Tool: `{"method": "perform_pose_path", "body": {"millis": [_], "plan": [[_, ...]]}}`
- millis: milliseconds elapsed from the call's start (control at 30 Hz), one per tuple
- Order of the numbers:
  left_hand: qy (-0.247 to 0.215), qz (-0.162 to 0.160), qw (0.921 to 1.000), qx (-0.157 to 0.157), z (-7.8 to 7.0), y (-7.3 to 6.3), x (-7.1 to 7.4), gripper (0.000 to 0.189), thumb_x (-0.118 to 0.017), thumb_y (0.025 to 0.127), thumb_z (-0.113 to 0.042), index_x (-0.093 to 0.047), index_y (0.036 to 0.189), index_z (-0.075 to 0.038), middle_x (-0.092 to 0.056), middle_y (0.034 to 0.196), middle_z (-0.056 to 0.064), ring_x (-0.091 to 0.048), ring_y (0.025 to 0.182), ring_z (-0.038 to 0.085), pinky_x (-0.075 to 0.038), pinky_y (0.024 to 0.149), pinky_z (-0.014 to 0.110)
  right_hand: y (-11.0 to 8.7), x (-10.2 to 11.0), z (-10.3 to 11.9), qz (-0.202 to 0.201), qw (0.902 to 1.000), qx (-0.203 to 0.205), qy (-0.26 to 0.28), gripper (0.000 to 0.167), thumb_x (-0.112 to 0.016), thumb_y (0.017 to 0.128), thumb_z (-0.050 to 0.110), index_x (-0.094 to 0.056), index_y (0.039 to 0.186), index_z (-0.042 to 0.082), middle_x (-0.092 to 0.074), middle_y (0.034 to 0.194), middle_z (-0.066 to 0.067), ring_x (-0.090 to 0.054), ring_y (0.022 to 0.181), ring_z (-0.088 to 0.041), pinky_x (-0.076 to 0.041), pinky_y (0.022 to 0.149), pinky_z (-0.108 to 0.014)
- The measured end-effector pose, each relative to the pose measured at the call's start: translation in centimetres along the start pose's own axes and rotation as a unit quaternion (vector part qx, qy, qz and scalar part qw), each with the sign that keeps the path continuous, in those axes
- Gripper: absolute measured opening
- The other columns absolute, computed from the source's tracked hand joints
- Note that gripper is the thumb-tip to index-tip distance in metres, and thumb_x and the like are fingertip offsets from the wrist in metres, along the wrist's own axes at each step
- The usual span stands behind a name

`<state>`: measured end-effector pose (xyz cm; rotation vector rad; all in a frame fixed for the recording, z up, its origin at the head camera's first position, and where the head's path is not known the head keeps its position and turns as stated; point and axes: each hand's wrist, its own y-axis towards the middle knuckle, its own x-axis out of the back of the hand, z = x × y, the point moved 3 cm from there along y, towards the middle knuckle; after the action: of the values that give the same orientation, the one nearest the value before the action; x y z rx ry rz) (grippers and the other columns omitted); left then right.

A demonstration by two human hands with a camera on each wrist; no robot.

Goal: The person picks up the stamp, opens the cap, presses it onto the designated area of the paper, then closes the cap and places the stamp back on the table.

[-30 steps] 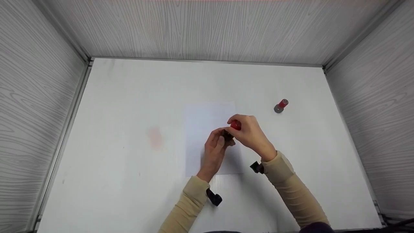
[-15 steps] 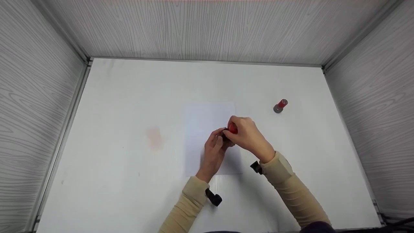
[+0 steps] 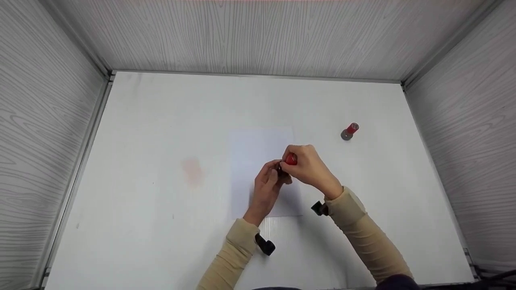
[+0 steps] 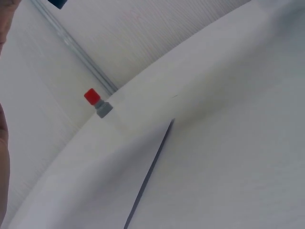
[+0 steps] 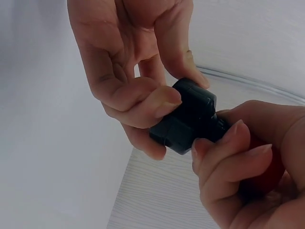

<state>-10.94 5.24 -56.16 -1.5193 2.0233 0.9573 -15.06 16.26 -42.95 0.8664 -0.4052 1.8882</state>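
Over the paper, the left hand (image 3: 267, 189) grips the dark, faceted body (image 5: 188, 114) of a small bottle between thumb and fingers. The right hand (image 3: 308, 167) curls round the bottle's round red cap (image 3: 291, 159); its fingertips meet the dark neck (image 5: 217, 129) between cap and body in the right wrist view. Fingers cover much of both parts. At the right of the table stands a second small bottle (image 4: 102, 106), with a grey base and a red cylindrical top. In the left wrist view only a sliver of the left hand shows at the left edge.
A white sheet of paper (image 3: 252, 151) lies under the hands on the white table (image 3: 161, 112). A faint pink stain (image 3: 192, 172) marks the tabletop to the left. Grained panels (image 3: 258, 36) wall in the back and both sides.
The right hand has moved slightly left and down, its fingers closing in nearer the left hand round the red cap. The left hand keeps its hold; the second bottle stays put.
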Motion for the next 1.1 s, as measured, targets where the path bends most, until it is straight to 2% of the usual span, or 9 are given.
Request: {"method": "perform_pose_path", "body": {"millis": [133,200,400,767,967,1100], "plan": [[0.012,-0.006,0.9998,-0.012,-0.01,-0.08,-0.18,0.029,-0.037,0.107,-0.006,-0.05,0.133,-0.005,-0.058,0.12,0.011,-0.059,0.096,0.024,-0.053,0.087,0.033,0.0,0.01,-0.29,-0.009,1.0,-0.001,0.003,0.005,-0.067,0.084,0.002,-0.068,0.079,0.003,-0.061,0.067,-0.005,-0.049,0.055,-0.013,-0.042,0.046,-0.024],[0.016,-0.011,0.9998,-0.012,-0.01,-0.12,-0.22,0.029,-0.037,0.108,-0.008,-0.05,0.133,-0.005,-0.058,0.12,0.011,-0.059,0.095,0.024,-0.053,0.086,0.032,-0.02,-0.02,-0.27,-0.01,0.9999,0.004,0.0,0.005,-0.066,0.084,0.002,-0.067,0.079,0.003,-0.061,0.067,-0.005,-0.049,0.055,-0.013,-0.042,0.046,-0.024],[-0.011,-0.016,0.9997,0.014,0.04,-0.11,-0.1,0.028,-0.044,0.107,-0.019,-0.053,0.13,-0.007,-0.06,0.115,0.009,-0.059,0.093,0.021,-0.052,0.084,0.029,-0.09,-0.01,0.01,-0.001,0.9999,0.011,-0.006,0.006,-0.065,0.085,0.002,-0.066,0.079,0.003,-0.061,0.067,-0.005,-0.05,0.055,-0.013,-0.043,0.047,-0.025],[-0.012,-0.008,0.9993,0.035,-0.3,-0.1,-0.04,0.034,-0.052,0.103,-0.027,-0.054,0.129,-0.006,-0.061,0.113,0.01,-0.06,0.091,0.02,-0.053,0.083,0.029,-0.24,0.23,-0.21,0.016,0.9997,0.009,0.014,0.006,-0.067,0.085,0.002,-0.067,0.08,0.004,-0.062,0.067,-0.003,-0.052,0.056,-0.013,-0.046,0.047,-0.026],[0.013,0.011,0.9997,-0.016,-0.4,-0.04,-0.12,0.031,-0.049,0.105,-0.016,-0.049,0.132,-0.001,-0.058,0.118,0.015,-0.061,0.092,0.024,-0.054,0.083,0.033,-0.25,0.45,-0.3,0.006,0.9998,0.011,0.016,0.005,-0.069,0.085,0.003,-0.069,0.081,0.005,-0.065,0.072,-0.005,-0.055,0.061,-0.015,-0.05,0.05,-0.026],[0.05,0.008,0.9979,-0.042,-0.44,0.0,-0.29,0.03,-0.048,0.105,-0.011,-0.047,0.133,0.001,-0.057,0.12,0.017,-0.062,0.09,0.026,-0.055,0.083,0.035,-0.14,0.62,-0.31,0.001,0.9998,0.015,0.011,0.006,-0.069,0.085,0.004,-0.069,0.079,0.005,-0.065,0.071,-0.004,-0.054,0.06,-0.014,-0.049,0.05,-0.026]]}}
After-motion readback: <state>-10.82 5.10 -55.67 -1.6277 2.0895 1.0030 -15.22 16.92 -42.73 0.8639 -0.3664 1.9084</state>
